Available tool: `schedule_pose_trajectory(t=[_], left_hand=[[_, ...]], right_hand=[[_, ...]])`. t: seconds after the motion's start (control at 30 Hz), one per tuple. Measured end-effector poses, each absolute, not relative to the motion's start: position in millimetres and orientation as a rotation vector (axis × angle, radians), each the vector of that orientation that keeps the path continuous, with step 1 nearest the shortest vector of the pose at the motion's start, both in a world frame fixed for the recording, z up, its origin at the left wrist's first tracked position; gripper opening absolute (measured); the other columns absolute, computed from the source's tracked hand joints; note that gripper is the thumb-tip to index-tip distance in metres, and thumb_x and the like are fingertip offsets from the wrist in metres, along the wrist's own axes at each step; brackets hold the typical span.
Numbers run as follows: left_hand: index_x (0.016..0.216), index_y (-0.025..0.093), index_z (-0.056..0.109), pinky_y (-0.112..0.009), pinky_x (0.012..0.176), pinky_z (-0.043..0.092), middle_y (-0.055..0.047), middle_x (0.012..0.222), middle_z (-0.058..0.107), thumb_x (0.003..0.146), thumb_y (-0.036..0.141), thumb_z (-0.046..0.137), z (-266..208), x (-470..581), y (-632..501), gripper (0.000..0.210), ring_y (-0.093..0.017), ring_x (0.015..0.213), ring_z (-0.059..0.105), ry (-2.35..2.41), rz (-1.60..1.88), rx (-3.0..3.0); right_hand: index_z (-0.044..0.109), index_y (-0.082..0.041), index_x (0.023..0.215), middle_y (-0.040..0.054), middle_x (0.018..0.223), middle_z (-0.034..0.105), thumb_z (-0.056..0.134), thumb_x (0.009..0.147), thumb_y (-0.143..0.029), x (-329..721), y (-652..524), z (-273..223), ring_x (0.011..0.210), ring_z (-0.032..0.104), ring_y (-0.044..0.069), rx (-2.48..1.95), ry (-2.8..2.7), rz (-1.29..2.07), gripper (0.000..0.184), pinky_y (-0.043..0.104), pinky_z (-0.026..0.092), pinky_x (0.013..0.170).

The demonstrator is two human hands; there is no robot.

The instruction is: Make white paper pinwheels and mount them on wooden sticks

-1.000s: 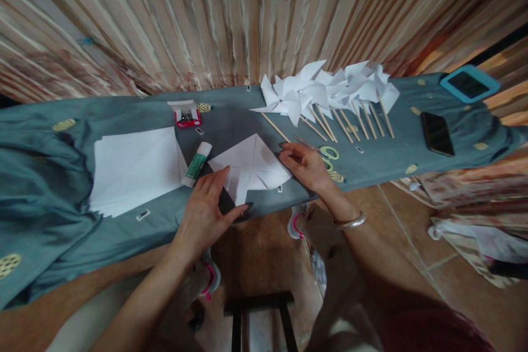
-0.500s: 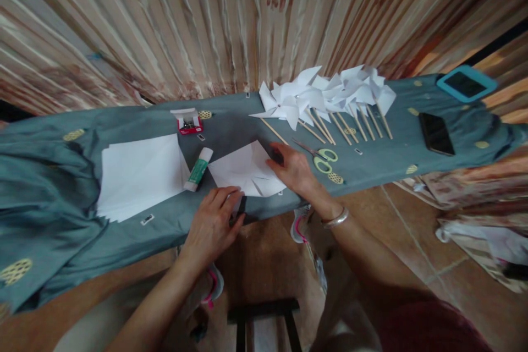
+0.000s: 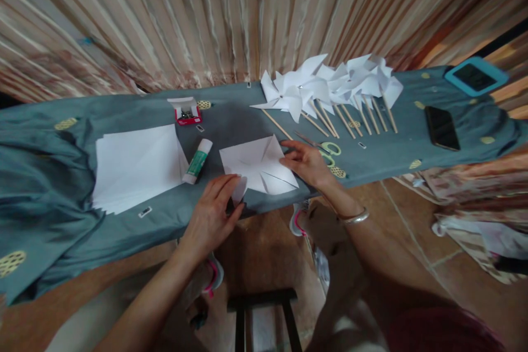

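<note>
A square white paper [image 3: 251, 164] with slits running in from its corners lies near the table's front edge. At its near-left corner, my left hand [image 3: 214, 212] is closed on a raised flap, the fingers above and the thumb below. My right hand [image 3: 307, 164] rests against the paper's right edge, fingers stretched out and apart, gripping nothing. Just left of the paper lies a green and white glue stick [image 3: 198, 161]. Scissors with light green handles [image 3: 330, 148] lie behind my right hand, partly covered by it.
A stack of white paper [image 3: 136, 168] lies to the left. Behind the glue stick is an open red box [image 3: 188, 115] of small metal pieces. Several paper pinwheels [image 3: 301, 93] on wooden sticks lie along the back. A phone [image 3: 442, 128] and a blue-framed device [image 3: 476, 77] lie far right.
The paper has turned and now lies flatter and further right. My right hand has shifted right with its edge, covering part of the scissors. My left hand stays at the near-left corner.
</note>
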State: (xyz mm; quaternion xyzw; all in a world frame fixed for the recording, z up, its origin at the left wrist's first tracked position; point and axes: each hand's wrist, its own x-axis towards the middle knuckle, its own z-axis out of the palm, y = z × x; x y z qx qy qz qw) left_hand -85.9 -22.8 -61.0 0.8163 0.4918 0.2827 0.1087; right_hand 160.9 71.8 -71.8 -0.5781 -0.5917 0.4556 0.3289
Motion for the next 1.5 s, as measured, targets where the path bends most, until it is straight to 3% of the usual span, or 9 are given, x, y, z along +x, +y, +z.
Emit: schedule_pose_trajectory(t=[0.17,0.33,0.53,0.67,0.8,1.0,1.17,1.37,1.5], left_hand=[[0.132,0.019,0.045,-0.046,0.101,0.049,-0.012,0.127,0.058,0.085,0.016,0.055,-67,-83,-9,0.048,-0.026,0.119,0.055,1.436,0.827,2.372],[0.130,0.021,0.049,-0.049,0.105,0.044,-0.010,0.130,0.057,0.083,0.013,0.051,-64,-90,8,0.048,-0.026,0.122,0.053,1.563,0.833,2.373],[0.123,0.020,0.055,-0.046,0.102,0.047,-0.010,0.126,0.059,0.086,0.006,0.043,-61,-79,8,0.041,-0.024,0.118,0.051,1.438,0.871,2.412],[0.118,0.019,0.059,-0.047,0.104,0.045,-0.010,0.127,0.058,0.083,-0.001,0.039,-67,-74,8,0.045,-0.024,0.122,0.047,1.401,0.889,2.388],[0.115,0.021,0.062,-0.048,0.104,0.044,-0.009,0.129,0.057,0.080,-0.003,0.039,-69,-75,11,0.049,-0.024,0.123,0.047,1.408,0.869,2.354],[0.109,0.020,0.067,-0.049,0.103,0.045,-0.009,0.128,0.058,0.079,-0.004,0.038,-68,-71,12,0.048,-0.025,0.120,0.047,1.404,0.858,2.326],[0.107,0.021,0.068,-0.050,0.101,0.046,-0.008,0.127,0.058,0.079,-0.004,0.038,-71,-67,13,0.048,-0.025,0.120,0.047,1.408,0.862,2.291],[0.107,0.019,0.068,-0.048,0.102,0.045,-0.009,0.126,0.059,0.082,-0.003,0.038,-72,-63,17,0.045,-0.024,0.119,0.048,1.378,0.888,2.306],[0.107,0.021,0.069,-0.051,0.101,0.045,-0.009,0.125,0.061,0.081,-0.002,0.038,-73,-61,18,0.046,-0.025,0.119,0.049,1.376,0.879,2.277]], right_hand=[[0.063,-0.018,0.122,-0.0058,0.060,0.064,0.068,0.074,-0.031,179,46,-62,0.051,0.057,0.010,-1.396,-1.442,1.338,0.050,0.024,0.051,0.051],[0.072,-0.021,0.106,0.0038,0.087,0.074,0.061,0.082,-0.027,184,33,-62,0.078,0.068,0.014,-1.239,-1.590,1.377,0.027,0.030,0.057,0.072],[0.070,-0.020,0.112,0.0074,0.097,0.073,0.059,0.084,-0.020,178,23,-58,0.089,0.068,0.020,-1.341,-1.956,0.987,0.030,0.038,0.055,0.083],[0.070,-0.023,0.114,0.0103,0.131,0.060,0.059,0.087,-0.023,180,23,-52,0.122,0.055,0.026,-1.291,-2.167,0.620,0.029,0.046,0.044,0.105],[0.071,-0.028,0.112,0.0051,0.149,0.043,0.062,0.085,-0.023,183,27,-55,0.137,0.040,0.027,-1.251,-2.221,0.595,0.029,0.046,0.042,0.107],[0.075,-0.026,0.100,0.0072,0.143,0.050,0.064,0.084,-0.019,182,34,-59,0.133,0.045,0.026,-1.159,-2.241,0.734,0.021,0.049,0.038,0.109],[0.075,-0.025,0.099,0.0086,0.135,0.057,0.059,0.090,-0.028,177,42,-57,0.127,0.051,0.025,-1.166,-2.228,0.795,0.019,0.048,0.040,0.107],[0.074,-0.021,0.097,0.0068,0.097,0.072,0.058,0.090,-0.028,163,51,-52,0.095,0.064,0.021,-1.233,-2.130,0.890,0.019,0.038,0.050,0.089],[0.070,-0.021,0.108,0.0045,0.093,0.073,0.066,0.084,-0.028,158,55,-54,0.083,0.065,0.019,-1.389,-2.010,0.981,0.026,0.033,0.051,0.078]])
